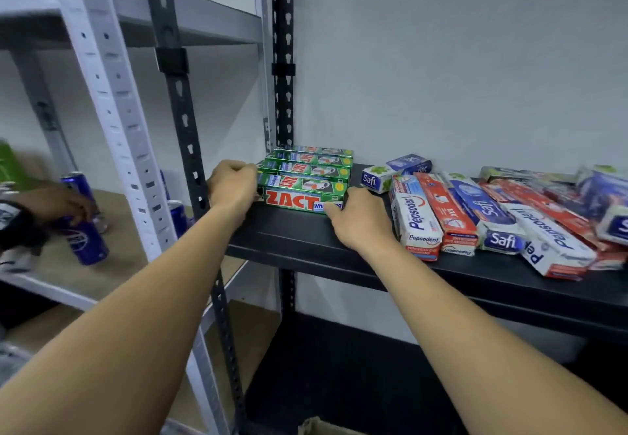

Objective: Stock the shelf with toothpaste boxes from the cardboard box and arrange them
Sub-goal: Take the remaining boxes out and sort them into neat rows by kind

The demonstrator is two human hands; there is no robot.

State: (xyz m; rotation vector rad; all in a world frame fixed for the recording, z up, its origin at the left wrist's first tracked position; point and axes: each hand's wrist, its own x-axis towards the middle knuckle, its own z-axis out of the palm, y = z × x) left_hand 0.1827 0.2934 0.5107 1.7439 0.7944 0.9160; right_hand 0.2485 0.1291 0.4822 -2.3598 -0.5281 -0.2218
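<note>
Both hands bracket the row of green ZACT boxes (pixel 306 176) at the left end of the black shelf (pixel 339 247)

The left hand (pixel 232 184) is curled, fingers together, against the left ends of the boxes, beside the black upright (pixel 190 149); the right hand (pixel 360 217) presses on the right end of the front box, fingers bent around its corner. The boxes lie flat, side by side, running from the shelf's front edge toward the back left corner. Loose Pepsodent and Safi boxes (pixel 492 217) lie unaligned across the right part of the shelf. A cardboard box (pixel 323 427) rim shows below. On the adjacent grey shelf (pixel 68 281), another person's hand (pixel 64 205) grips a blue can (pixel 85 227)
</note>
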